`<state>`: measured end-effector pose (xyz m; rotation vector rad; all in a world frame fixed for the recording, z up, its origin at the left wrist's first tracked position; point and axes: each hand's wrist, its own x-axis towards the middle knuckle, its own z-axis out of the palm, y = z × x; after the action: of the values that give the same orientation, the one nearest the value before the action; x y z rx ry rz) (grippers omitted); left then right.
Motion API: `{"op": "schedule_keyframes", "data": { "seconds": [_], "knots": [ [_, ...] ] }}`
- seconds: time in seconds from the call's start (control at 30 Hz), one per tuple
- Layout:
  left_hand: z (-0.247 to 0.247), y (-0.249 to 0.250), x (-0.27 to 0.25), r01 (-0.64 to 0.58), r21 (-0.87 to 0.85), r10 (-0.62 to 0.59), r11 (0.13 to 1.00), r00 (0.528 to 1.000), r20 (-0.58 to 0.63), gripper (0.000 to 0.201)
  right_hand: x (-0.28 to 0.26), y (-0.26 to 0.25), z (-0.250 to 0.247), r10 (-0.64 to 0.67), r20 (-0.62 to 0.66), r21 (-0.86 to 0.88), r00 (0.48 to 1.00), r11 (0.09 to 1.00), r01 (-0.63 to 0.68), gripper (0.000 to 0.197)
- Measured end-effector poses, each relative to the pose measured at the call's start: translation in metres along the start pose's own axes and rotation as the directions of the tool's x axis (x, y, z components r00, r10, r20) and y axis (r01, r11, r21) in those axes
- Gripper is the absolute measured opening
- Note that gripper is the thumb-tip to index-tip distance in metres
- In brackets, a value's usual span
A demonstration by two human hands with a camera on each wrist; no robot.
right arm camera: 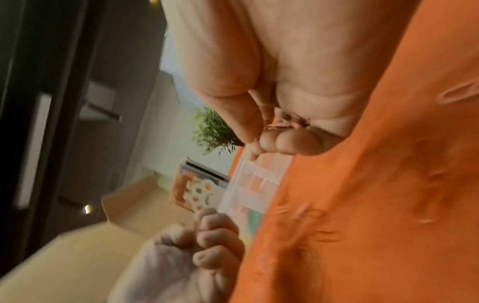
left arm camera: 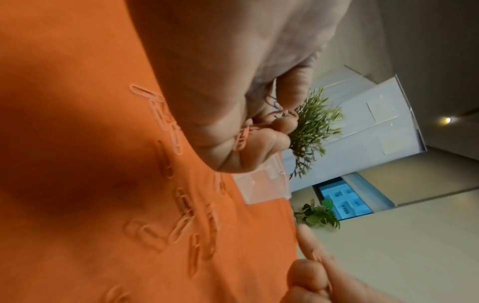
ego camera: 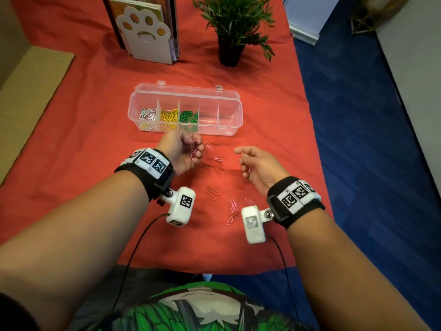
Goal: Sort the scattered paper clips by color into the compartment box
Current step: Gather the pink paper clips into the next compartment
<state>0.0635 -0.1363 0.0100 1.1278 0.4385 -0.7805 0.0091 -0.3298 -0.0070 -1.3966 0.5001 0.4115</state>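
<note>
A clear compartment box [ego camera: 235,108] lies open on the red cloth, with white clips [ego camera: 147,113], yellow clips [ego camera: 169,117] and green clips [ego camera: 189,116] in its three left cells. Its two right cells look empty. My left hand [ego camera: 185,151] hovers just in front of the box with its fingers curled round a bunch of pink clips [ego camera: 194,150], also seen as pink clips [left arm camera: 242,139] in the left wrist view. My right hand [ego camera: 256,163] is to its right and holds pink clips [right arm camera: 285,123] in its curled fingers. Several pink and red clips [ego camera: 216,177] lie scattered between my hands.
A white paw-shaped bookend with books [ego camera: 145,32] and a potted plant [ego camera: 232,22] stand behind the box. A cardboard sheet [ego camera: 28,96] lies at the left. The table's right edge drops to blue carpet [ego camera: 358,139]. Cables run from both wrist cameras.
</note>
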Motion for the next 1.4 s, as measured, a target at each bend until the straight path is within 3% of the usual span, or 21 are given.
{"op": "schedule_keyframes", "data": {
  "seconds": [0.1, 0.17, 0.37, 0.47, 0.6, 0.7, 0.83, 0.97, 1.1, 1.3, 1.4],
  "knots": [
    [0.008, 0.023, 0.002, -0.031, 0.039, 0.034, 0.999, 0.997, -0.074, 0.026, -0.003, -0.016, 0.002, 0.070, 0.066, 0.320, 0.995, 0.943, -0.087, 0.021],
    [0.014, 0.040, 0.011, -0.035, 0.041, 0.040, 0.999, 0.990, -0.135, 0.030, -0.004, -0.022, 0.003, 0.082, 0.061, 0.359, 0.995, 0.928, -0.098, 0.021],
    [0.034, 0.073, 0.028, -0.026, 0.111, 0.047, 0.993, 0.980, -0.191, 0.010, -0.005, -0.025, 0.004, 0.041, -0.028, 0.099, 0.999, 0.994, -0.038, 0.024],
    [0.043, 0.076, 0.034, -0.057, 0.093, 0.078, 0.994, 0.968, -0.240, 0.016, -0.001, -0.022, 0.004, 0.029, -0.078, -0.121, 0.997, 0.992, -0.038, 0.030],
    [0.032, 0.075, 0.047, -0.090, 0.176, 0.132, 0.980, 0.961, -0.243, 0.011, 0.006, -0.029, 0.012, -0.096, -0.170, -0.338, 0.981, 0.941, 0.033, 0.031],
    [0.025, 0.076, 0.040, -0.096, 0.217, 0.147, 0.971, 0.962, -0.232, 0.008, 0.014, -0.040, 0.024, -0.203, -0.168, -0.409, 0.965, 0.905, 0.119, 0.033],
    [0.014, 0.063, 0.023, -0.169, 0.139, 0.190, 0.976, 0.969, -0.157, 0.027, 0.034, -0.059, 0.049, -0.345, -0.166, -0.472, 0.924, 0.850, 0.233, 0.040],
    [-0.014, 0.045, 0.011, -0.215, 0.187, 0.260, 0.959, 0.928, -0.266, 0.039, 0.063, -0.070, 0.078, -0.468, -0.145, -0.606, 0.872, 0.739, 0.295, 0.035],
    [-0.036, 0.037, 0.006, -0.244, 0.339, 0.351, 0.909, 0.886, -0.302, 0.028, 0.076, -0.072, 0.088, -0.359, -0.074, -0.725, 0.930, 0.660, 0.197, 0.050],
    [-0.021, 0.048, 0.017, -0.316, 0.605, 0.515, 0.731, 0.837, -0.185, 0.034, 0.064, -0.067, 0.072, -0.449, -0.191, -0.675, 0.873, 0.706, 0.216, 0.036],
    [0.004, 0.056, 0.035, -0.317, 0.662, 0.531, 0.679, 0.835, -0.143, 0.043, 0.044, -0.052, 0.057, -0.440, -0.137, -0.788, 0.887, 0.591, 0.171, 0.028]
  ]
}}
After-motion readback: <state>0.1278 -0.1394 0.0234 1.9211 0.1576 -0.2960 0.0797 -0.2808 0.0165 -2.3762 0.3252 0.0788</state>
